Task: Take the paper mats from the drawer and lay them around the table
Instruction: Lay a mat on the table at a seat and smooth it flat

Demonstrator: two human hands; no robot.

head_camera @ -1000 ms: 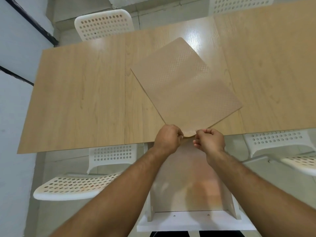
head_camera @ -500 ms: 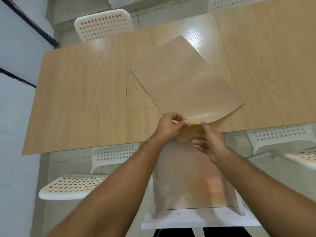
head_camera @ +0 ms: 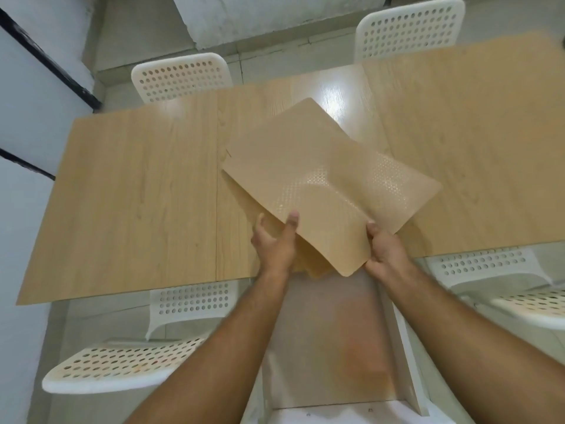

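Top mat lifted off the stack, held at its near edge by both hands

The top mat bows up over the table, its long axis running diagonally from the near corner by the hands toward the far left chair. The left hand pinches its near-left edge, thumb on top; the right hand clamps the near-right edge. The rest of the stack lies beneath at the table's near edge, above the open drawer. Both hands are equally near, so either could carry the mat off.
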